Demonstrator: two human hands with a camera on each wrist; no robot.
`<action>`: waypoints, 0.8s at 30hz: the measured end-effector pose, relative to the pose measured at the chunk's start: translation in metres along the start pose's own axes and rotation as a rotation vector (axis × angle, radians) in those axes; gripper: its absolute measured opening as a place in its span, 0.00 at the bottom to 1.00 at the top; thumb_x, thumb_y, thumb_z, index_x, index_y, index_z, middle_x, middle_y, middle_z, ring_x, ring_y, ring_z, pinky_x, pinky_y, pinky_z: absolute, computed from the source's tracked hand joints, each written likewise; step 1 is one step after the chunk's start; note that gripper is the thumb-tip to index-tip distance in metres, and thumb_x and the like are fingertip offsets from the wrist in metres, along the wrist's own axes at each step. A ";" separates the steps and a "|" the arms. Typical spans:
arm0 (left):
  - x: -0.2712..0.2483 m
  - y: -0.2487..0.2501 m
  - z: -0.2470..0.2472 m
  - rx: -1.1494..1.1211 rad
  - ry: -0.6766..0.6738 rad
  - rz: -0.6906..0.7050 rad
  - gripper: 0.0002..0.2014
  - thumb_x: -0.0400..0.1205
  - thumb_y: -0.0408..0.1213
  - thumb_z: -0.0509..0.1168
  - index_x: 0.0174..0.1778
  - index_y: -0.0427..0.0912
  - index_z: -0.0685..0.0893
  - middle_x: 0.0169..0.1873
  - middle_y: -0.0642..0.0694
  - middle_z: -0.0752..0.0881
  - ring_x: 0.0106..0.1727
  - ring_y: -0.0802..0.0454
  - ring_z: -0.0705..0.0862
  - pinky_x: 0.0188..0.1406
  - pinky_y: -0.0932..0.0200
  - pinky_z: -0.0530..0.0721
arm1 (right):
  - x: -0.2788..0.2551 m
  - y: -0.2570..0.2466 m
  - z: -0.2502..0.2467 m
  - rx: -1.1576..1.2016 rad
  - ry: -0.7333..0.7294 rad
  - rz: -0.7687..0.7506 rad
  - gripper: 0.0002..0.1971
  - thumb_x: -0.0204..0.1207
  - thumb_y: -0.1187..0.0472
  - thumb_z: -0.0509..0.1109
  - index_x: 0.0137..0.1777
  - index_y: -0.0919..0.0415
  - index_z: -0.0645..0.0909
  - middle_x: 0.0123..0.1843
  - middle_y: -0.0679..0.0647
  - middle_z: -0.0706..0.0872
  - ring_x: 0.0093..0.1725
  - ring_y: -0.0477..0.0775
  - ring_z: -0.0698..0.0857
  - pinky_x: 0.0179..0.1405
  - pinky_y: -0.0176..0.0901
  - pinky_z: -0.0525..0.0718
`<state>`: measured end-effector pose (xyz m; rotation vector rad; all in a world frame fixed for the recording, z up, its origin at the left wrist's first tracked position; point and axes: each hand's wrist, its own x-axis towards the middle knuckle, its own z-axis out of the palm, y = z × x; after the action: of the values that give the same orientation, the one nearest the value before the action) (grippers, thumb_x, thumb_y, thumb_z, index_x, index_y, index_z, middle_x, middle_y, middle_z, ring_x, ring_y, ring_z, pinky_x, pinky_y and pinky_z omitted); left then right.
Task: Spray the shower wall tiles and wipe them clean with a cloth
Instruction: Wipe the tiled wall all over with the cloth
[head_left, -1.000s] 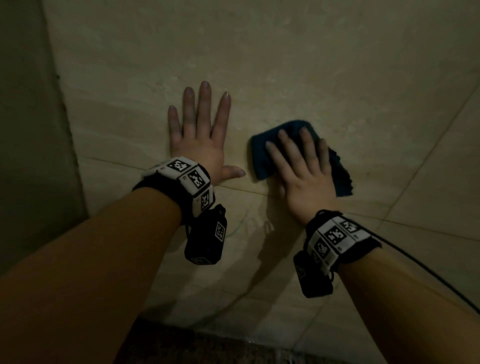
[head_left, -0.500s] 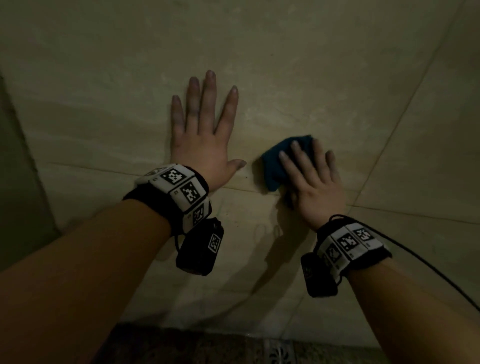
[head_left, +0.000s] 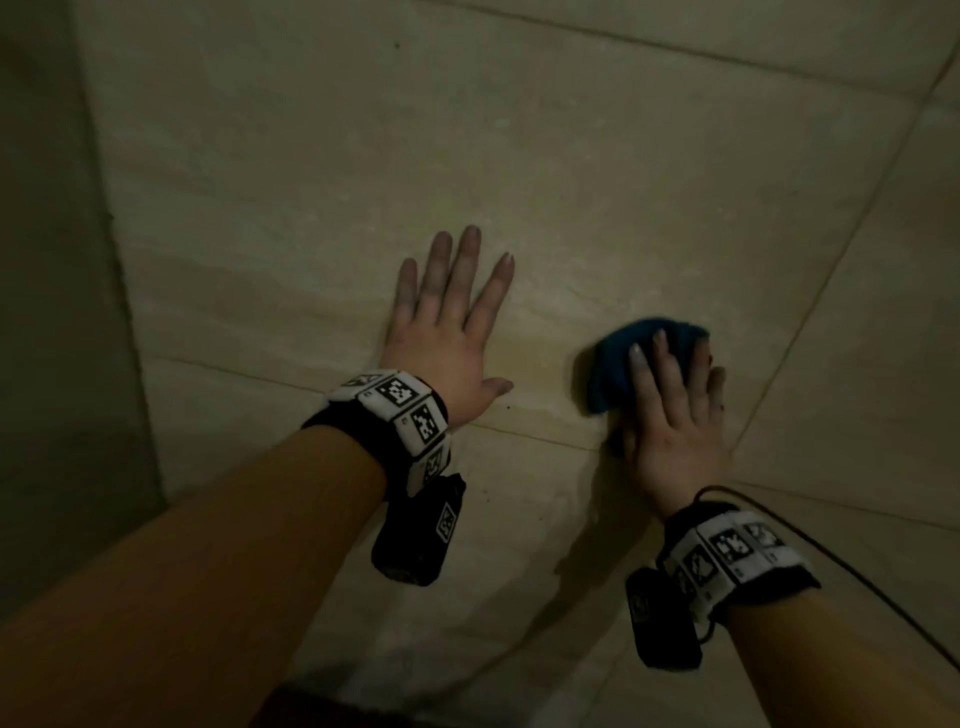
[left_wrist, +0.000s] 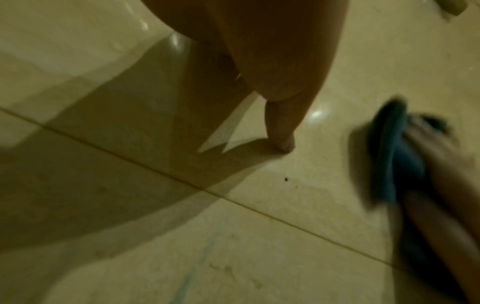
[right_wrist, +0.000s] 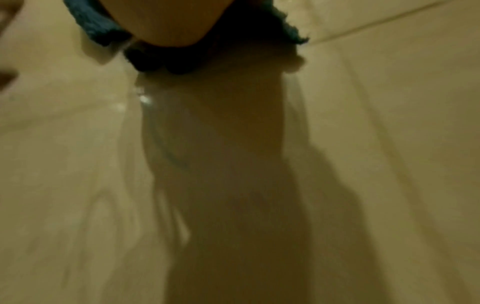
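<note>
Leftmost, a darker strip of wall meets the beige shower wall tiles at a vertical corner. Next comes the left hand, laid flat against the tile with its fingers straight and slightly spread, thumb stuck out to the side, holding nothing; its heel sits just above a horizontal grout line. A black band with white coded markers wraps that wrist, and a small black camera unit hangs under it. Near the thumb, two small dark specks mark the tile. Further right, well apart from the left hand, the right hand presses a bunched blue cloth against the tile, fingers straight and close together over the fabric, with the cloth bulging out above and left of the fingertips. The wrist view shows the cloth's frayed edge poking out beside the palm, and wet streaks glisten on the tile below it. A second marker band circles the right wrist, trailing a thin black cable toward the lower right corner.
</note>
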<state>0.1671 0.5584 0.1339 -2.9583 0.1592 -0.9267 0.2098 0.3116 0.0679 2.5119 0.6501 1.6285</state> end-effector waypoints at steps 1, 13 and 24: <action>-0.002 -0.001 -0.002 0.005 -0.006 0.005 0.55 0.77 0.67 0.55 0.65 0.49 0.10 0.62 0.41 0.08 0.77 0.36 0.22 0.74 0.39 0.26 | -0.010 -0.001 0.003 -0.010 -0.026 -0.008 0.41 0.72 0.53 0.54 0.83 0.51 0.37 0.84 0.47 0.34 0.82 0.55 0.33 0.81 0.50 0.32; 0.005 0.002 -0.026 0.081 -0.005 0.030 0.47 0.82 0.59 0.54 0.71 0.54 0.17 0.62 0.42 0.09 0.77 0.37 0.22 0.73 0.38 0.25 | 0.019 0.007 -0.010 0.006 0.040 0.000 0.49 0.69 0.60 0.71 0.84 0.56 0.42 0.85 0.55 0.38 0.82 0.59 0.35 0.81 0.60 0.37; 0.015 0.035 -0.011 0.114 -0.003 0.098 0.46 0.83 0.62 0.49 0.68 0.52 0.13 0.62 0.39 0.08 0.76 0.34 0.22 0.70 0.36 0.23 | 0.006 0.017 -0.004 0.053 0.087 0.094 0.40 0.73 0.53 0.55 0.83 0.52 0.41 0.85 0.52 0.39 0.82 0.61 0.37 0.80 0.50 0.32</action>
<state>0.1699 0.5218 0.1493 -2.8199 0.2409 -0.8873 0.2131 0.2977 0.0794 2.5575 0.5991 1.7844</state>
